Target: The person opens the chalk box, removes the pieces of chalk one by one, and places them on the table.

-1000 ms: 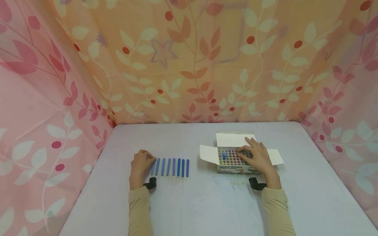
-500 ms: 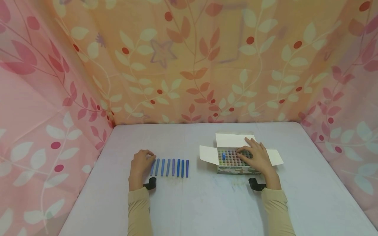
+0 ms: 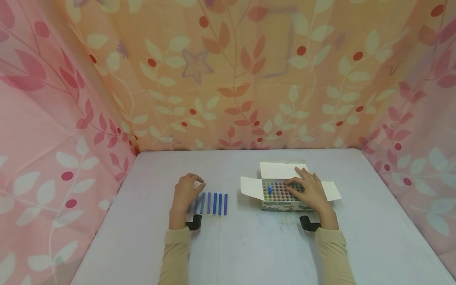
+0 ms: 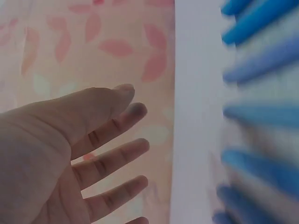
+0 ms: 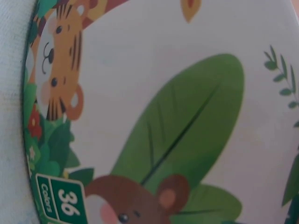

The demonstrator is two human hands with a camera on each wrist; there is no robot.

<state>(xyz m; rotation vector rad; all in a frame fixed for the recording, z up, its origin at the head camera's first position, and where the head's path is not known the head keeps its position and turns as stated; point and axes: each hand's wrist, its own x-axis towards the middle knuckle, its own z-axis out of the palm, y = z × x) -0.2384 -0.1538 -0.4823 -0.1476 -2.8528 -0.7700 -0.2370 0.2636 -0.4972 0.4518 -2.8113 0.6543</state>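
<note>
Slim blue and purple crayon-like sticks (image 3: pixel 215 204) lie side by side in a row on the table, at the middle left of the head view. My left hand (image 3: pixel 185 196) is over the row's left end and hides part of it. In the left wrist view, its fingers are spread and loosely bent, with nothing between them; blurred blue sticks (image 4: pixel 266 114) are at the right. My right hand (image 3: pixel 309 190) rests on an opened cardboard box (image 3: pixel 281 206), fingertips among many coloured round ends. One blue stick (image 3: pixel 270 190) stands higher than the rest inside.
The box's white flaps (image 3: pixel 252 188) are folded outward at the back and sides. In the right wrist view, the printed box side (image 5: pixel 140 93) shows animals, leaves and "36 Colors". A patterned curtain (image 3: pixel 228 79) stands behind the white table (image 3: pixel 228 249).
My left hand has moved right and slightly up from beside the row's left end to above it, and now covers those sticks. My right hand stays on the box.
</note>
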